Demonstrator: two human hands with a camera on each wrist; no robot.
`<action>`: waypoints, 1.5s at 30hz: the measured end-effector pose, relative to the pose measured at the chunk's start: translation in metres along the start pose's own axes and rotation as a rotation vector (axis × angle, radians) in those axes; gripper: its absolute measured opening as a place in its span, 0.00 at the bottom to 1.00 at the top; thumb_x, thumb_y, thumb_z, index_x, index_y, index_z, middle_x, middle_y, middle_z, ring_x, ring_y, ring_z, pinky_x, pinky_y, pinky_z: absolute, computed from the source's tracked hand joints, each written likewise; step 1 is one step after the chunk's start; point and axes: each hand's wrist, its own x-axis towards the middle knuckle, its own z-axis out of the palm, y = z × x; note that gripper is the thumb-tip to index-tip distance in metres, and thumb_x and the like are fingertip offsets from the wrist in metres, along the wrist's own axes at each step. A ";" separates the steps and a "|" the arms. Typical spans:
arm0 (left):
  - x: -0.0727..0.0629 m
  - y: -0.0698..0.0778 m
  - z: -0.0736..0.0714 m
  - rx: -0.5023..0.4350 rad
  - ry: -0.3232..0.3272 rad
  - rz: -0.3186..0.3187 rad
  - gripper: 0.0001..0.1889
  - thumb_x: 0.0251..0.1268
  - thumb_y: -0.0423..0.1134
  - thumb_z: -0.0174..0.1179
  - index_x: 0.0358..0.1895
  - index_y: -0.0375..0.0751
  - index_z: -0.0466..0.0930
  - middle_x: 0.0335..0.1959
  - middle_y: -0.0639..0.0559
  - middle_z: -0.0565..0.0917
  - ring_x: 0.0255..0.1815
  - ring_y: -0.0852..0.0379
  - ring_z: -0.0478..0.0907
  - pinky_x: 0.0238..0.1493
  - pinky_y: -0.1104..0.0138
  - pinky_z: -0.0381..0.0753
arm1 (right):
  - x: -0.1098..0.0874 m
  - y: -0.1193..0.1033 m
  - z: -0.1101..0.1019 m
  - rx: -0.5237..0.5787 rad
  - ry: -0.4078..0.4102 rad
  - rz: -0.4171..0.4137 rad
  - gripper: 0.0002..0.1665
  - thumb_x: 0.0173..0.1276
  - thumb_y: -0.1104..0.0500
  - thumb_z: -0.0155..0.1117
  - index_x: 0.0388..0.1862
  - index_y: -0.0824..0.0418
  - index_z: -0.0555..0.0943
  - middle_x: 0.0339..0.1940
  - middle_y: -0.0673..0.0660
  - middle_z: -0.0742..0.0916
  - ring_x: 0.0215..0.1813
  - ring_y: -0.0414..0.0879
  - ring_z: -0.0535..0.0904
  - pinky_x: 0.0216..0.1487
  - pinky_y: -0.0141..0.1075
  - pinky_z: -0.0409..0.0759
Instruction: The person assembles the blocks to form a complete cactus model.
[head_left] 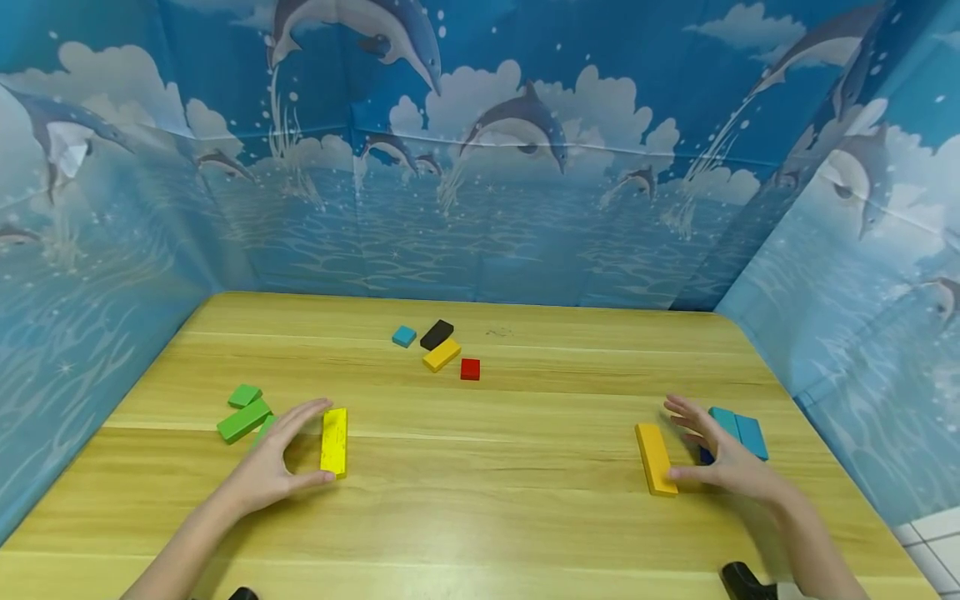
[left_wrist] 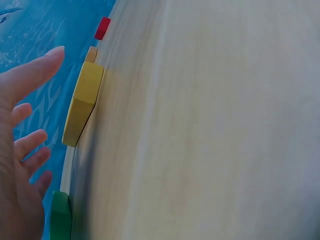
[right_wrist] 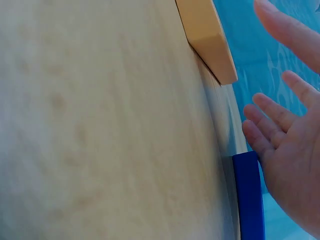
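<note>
In the head view my left hand (head_left: 268,467) is spread beside a long yellow block (head_left: 334,442), thumb and fingertips at its near and far ends. The left wrist view shows that hand (left_wrist: 22,145) with its fingers apart from the yellow block (left_wrist: 85,102). On the other side, my right hand (head_left: 723,462) is held with thumb and fingers apart, the thumb tip right by an orange-yellow block (head_left: 656,460). Light blue blocks (head_left: 751,436) and a dark blue block (right_wrist: 249,195) lie under and beyond this hand, partly hidden by it.
Green blocks (head_left: 244,420) lie left of my left hand. Toward the back of the wooden table (head_left: 495,517) are a small blue block (head_left: 403,336), a black block (head_left: 437,335), another yellow block (head_left: 442,355) and a red block (head_left: 470,369). A dolphin-print curtain (head_left: 480,208) stands behind the table.
</note>
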 end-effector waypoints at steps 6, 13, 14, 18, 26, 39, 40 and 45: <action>-0.003 -0.005 0.002 0.016 -0.025 -0.007 0.47 0.40 0.47 0.73 0.67 0.39 0.60 0.65 0.39 0.62 0.64 0.35 0.56 0.54 0.35 0.56 | -0.001 -0.002 0.003 -0.045 -0.008 0.067 0.52 0.55 0.65 0.67 0.72 0.62 0.47 0.68 0.70 0.56 0.68 0.42 0.57 0.53 0.18 0.59; -0.003 -0.006 0.003 0.061 -0.045 -0.017 0.47 0.40 0.51 0.72 0.66 0.39 0.60 0.65 0.39 0.62 0.64 0.35 0.57 0.53 0.36 0.58 | -0.004 -0.003 0.003 -0.142 -0.011 0.114 0.51 0.54 0.62 0.69 0.72 0.59 0.50 0.68 0.67 0.60 0.66 0.60 0.56 0.58 0.41 0.60; -0.003 -0.006 0.003 0.066 -0.049 -0.020 0.47 0.40 0.52 0.72 0.66 0.40 0.61 0.65 0.39 0.63 0.64 0.35 0.57 0.53 0.36 0.58 | -0.005 -0.003 0.003 -0.150 -0.015 0.111 0.51 0.54 0.61 0.69 0.71 0.59 0.51 0.68 0.67 0.61 0.67 0.53 0.57 0.58 0.36 0.60; -0.002 -0.006 0.003 0.089 -0.066 -0.036 0.46 0.41 0.55 0.71 0.66 0.42 0.61 0.65 0.39 0.62 0.64 0.35 0.57 0.53 0.35 0.59 | -0.006 -0.006 0.004 -0.167 -0.052 0.091 0.50 0.53 0.59 0.71 0.70 0.59 0.54 0.67 0.64 0.63 0.62 0.25 0.56 0.52 0.18 0.57; -0.001 -0.004 0.001 0.135 -0.093 -0.054 0.46 0.41 0.58 0.69 0.66 0.43 0.62 0.66 0.39 0.62 0.63 0.34 0.58 0.52 0.35 0.59 | -0.005 -0.008 0.009 -0.128 -0.100 0.023 0.51 0.51 0.57 0.72 0.69 0.64 0.56 0.66 0.67 0.64 0.61 0.19 0.56 0.55 0.14 0.54; 0.001 -0.008 0.004 0.165 -0.093 -0.063 0.42 0.41 0.61 0.68 0.62 0.43 0.67 0.63 0.42 0.66 0.62 0.37 0.62 0.53 0.39 0.63 | -0.004 -0.003 0.010 -0.154 -0.083 0.004 0.49 0.50 0.55 0.72 0.67 0.68 0.58 0.64 0.69 0.65 0.60 0.17 0.55 0.54 0.13 0.53; 0.001 -0.008 0.004 0.164 -0.093 -0.062 0.42 0.41 0.61 0.68 0.61 0.43 0.68 0.63 0.42 0.66 0.62 0.37 0.62 0.53 0.39 0.63 | -0.003 -0.003 0.009 -0.151 -0.084 0.005 0.49 0.51 0.55 0.72 0.67 0.68 0.58 0.64 0.69 0.65 0.60 0.17 0.55 0.54 0.12 0.53; 0.002 -0.009 0.004 0.157 -0.087 -0.064 0.41 0.40 0.61 0.68 0.59 0.43 0.71 0.62 0.44 0.67 0.61 0.38 0.63 0.53 0.41 0.65 | -0.002 -0.003 0.009 -0.156 -0.086 0.005 0.49 0.51 0.55 0.72 0.67 0.68 0.58 0.64 0.69 0.65 0.60 0.17 0.55 0.54 0.12 0.53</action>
